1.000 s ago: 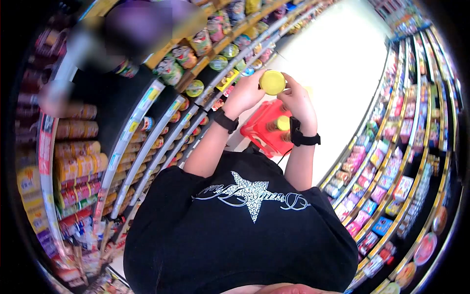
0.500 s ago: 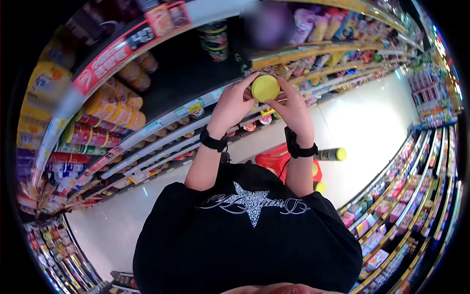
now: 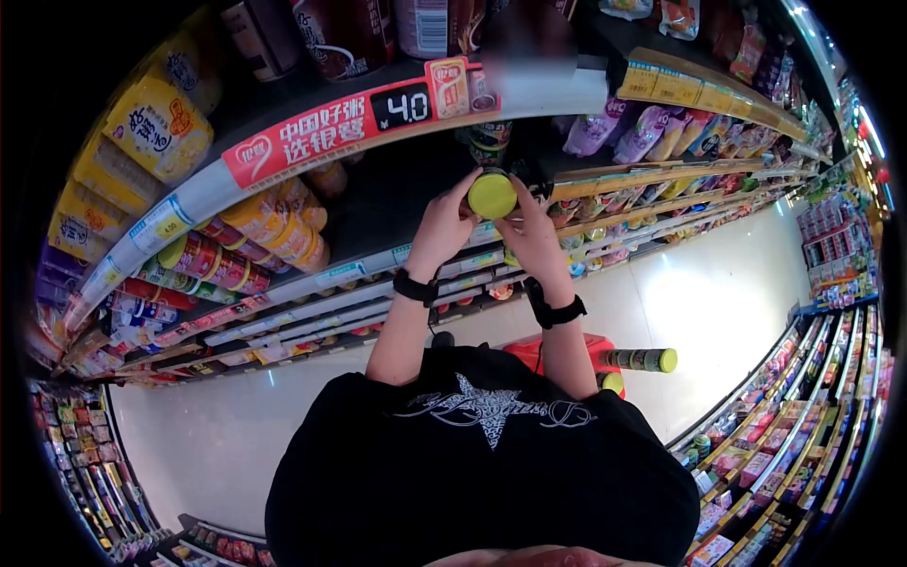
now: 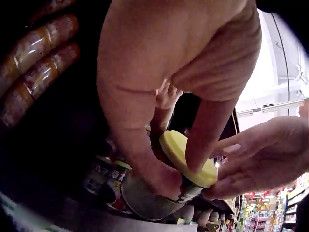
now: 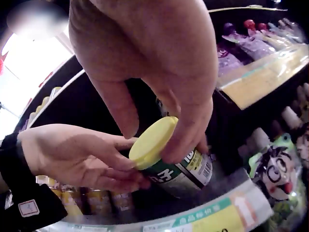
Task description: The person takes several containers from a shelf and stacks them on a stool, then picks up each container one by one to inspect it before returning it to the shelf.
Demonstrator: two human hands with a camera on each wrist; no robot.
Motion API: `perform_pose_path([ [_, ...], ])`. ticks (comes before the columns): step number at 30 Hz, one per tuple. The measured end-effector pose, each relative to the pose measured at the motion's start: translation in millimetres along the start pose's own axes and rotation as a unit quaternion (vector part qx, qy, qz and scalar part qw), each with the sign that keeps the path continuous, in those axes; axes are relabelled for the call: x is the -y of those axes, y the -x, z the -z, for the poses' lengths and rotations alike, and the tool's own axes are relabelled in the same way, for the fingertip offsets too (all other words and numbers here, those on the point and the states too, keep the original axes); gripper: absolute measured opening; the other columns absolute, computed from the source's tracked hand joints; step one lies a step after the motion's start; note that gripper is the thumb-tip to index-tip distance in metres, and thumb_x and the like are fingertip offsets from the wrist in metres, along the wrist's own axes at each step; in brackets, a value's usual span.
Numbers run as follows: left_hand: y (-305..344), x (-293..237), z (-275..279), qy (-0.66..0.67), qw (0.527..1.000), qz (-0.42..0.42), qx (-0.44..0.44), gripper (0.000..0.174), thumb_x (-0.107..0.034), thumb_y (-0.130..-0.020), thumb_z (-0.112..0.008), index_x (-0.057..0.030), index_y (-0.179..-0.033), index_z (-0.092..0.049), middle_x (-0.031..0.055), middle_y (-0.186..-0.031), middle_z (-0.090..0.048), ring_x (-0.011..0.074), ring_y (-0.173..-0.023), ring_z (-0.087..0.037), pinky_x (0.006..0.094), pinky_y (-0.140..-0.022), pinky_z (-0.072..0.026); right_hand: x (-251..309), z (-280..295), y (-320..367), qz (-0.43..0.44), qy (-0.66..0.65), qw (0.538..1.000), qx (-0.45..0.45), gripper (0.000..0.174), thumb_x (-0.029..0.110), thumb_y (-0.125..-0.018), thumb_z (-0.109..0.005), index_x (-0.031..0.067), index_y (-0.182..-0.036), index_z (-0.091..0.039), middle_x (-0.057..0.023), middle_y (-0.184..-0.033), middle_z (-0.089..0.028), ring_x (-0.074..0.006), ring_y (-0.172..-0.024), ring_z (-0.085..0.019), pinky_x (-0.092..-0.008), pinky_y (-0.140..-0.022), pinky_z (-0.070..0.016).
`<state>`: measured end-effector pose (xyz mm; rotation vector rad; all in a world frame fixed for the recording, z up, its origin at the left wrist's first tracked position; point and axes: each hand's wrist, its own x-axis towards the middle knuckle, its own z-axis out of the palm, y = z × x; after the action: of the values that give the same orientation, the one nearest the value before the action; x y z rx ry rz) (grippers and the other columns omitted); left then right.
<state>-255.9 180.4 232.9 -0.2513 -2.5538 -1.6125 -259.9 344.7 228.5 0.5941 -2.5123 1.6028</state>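
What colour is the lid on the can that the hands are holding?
Yellow. The lid shows best in the right wrist view.

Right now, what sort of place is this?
Probably a supermarket: there's a long red price sign showing 4.0, rows of yellow cylindrical containers, and shiny purple plastic packets.

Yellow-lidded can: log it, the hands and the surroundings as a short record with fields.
Item: green cylindrical can with round yellow lid on
Hands: left hand and right hand both hold the can
Shelf sign: red strip showing 4.0
Nearby stock: shiny purple bags
Below: red container, partly hidden by the right arm
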Motion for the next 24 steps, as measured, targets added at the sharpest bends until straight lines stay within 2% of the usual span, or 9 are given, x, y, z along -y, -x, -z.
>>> perform_pose_path([
  [2,-6,10,-3,0.021,1.000,0.018,-0.008,0.066,0.001,-0.075,-0.063,-0.0120,-0.135,-0.040,0.0119,-0.080,-0.063,0.0158,-0.075,-0.063,0.0275,-0.070,-0.0483,-5,-5,-3,-0.018,-0.013,1.000,-0.001,0.067,0.002,-0.080,-0.060,0.0015,-0.139,-0.027,-0.0133,-0.098,-0.061,-0.0183,-0.088,-0.062,-0.0294,-0.076,-0.0497],
  [6,-13,23,-9,0.051,0.997,0.051,-0.004,0.061,0.001,-0.080,-0.060,-0.0004,-0.135,-0.035,0.0099,-0.088,-0.063,0.0131,-0.081,-0.062,0.0248,-0.073,-0.0480,-14,-11,-8,-0.051,-0.055,0.997,-0.017,0.067,0.006,-0.081,-0.060,-0.0028,-0.138,-0.026,-0.0167,-0.107,-0.058,-0.0196,-0.095,-0.059,-0.0295,-0.080,-0.0479],
  [8,-20,44,-17,0.157,0.987,0.046,0.003,0.057,0.002,-0.082,-0.057,0.0027,-0.134,-0.034,0.0098,-0.092,-0.063,0.0128,-0.083,-0.061,0.0240,-0.073,-0.0479,-21,-12,-12,-0.066,-0.021,0.997,-0.022,0.066,0.008,-0.081,-0.061,-0.0035,-0.137,-0.027,-0.0185,-0.113,-0.056,-0.0214,-0.099,-0.058,-0.0304,-0.083,-0.0466],
  [11,-27,56,-19,0.215,0.975,0.049,0.013,0.053,0.005,-0.084,-0.052,0.0041,-0.134,-0.035,0.0094,-0.095,-0.061,0.0125,-0.086,-0.060,0.0232,-0.076,-0.0475,-48,-22,-20,0.053,-0.006,0.994,-0.096,0.064,0.013,-0.082,-0.062,-0.0045,-0.135,-0.030,-0.0200,-0.120,-0.052,-0.0241,-0.107,-0.053,-0.0323,-0.091,-0.0418],
  [14,-34,56,-11,0.180,0.981,0.046,0.049,0.050,0.005,-0.084,-0.050,0.0046,-0.133,-0.037,0.0085,-0.094,-0.059,0.0123,-0.086,-0.058,0.0235,-0.080,-0.0468,-52,-31,-31,0.007,-0.055,0.993,-0.107,0.069,0.027,-0.081,-0.064,-0.0058,-0.133,-0.032,-0.0239,-0.117,-0.053,-0.0329,-0.112,-0.051,-0.0351,-0.093,-0.0397],
  [18,-33,53,-6,0.201,0.977,0.060,0.039,0.046,0.004,-0.084,-0.050,0.0046,-0.129,-0.042,0.0059,-0.093,-0.058,0.0118,-0.087,-0.056,0.0246,-0.084,-0.0453,-36,-26,-51,-0.101,-0.113,0.986,-0.073,0.073,0.036,-0.079,-0.066,-0.0034,-0.132,-0.035,-0.0205,-0.117,-0.054,-0.0282,-0.111,-0.052,-0.0331,-0.093,-0.0388],
  [19,-35,58,-7,0.221,0.972,0.057,0.047,0.047,0.003,-0.083,-0.050,0.0044,-0.129,-0.042,0.0050,-0.095,-0.058,0.0120,-0.088,-0.055,0.0253,-0.085,-0.0453,-38,-28,-56,-0.102,-0.132,0.982,-0.084,0.073,0.036,-0.078,-0.067,-0.0026,-0.132,-0.036,-0.0194,-0.117,-0.054,-0.0273,-0.110,-0.052,-0.0328,-0.093,-0.0389],
  [21,-35,62,-7,0.227,0.969,0.076,0.055,0.052,0.003,-0.083,-0.051,0.0030,-0.133,-0.037,0.0093,-0.114,-0.054,0.0169,-0.105,-0.051,0.0271,-0.090,-0.0430,-45,-32,-68,-0.096,-0.161,0.975,-0.117,0.070,0.036,-0.077,-0.068,-0.0005,-0.130,-0.040,-0.0158,-0.115,-0.056,-0.0254,-0.105,-0.053,-0.0319,-0.091,-0.0402],
  [24,-33,63,-6,0.213,0.974,0.046,0.065,0.056,0.003,-0.083,-0.051,0.0010,-0.136,-0.034,0.0121,-0.128,-0.046,0.0203,-0.119,-0.043,0.0296,-0.096,-0.0401,-47,-30,-81,-0.125,-0.204,0.967,-0.085,0.070,0.037,-0.076,-0.069,-0.0008,-0.128,-0.042,-0.0150,-0.115,-0.056,-0.0251,-0.104,-0.054,-0.0315,-0.090,-0.0410],
])
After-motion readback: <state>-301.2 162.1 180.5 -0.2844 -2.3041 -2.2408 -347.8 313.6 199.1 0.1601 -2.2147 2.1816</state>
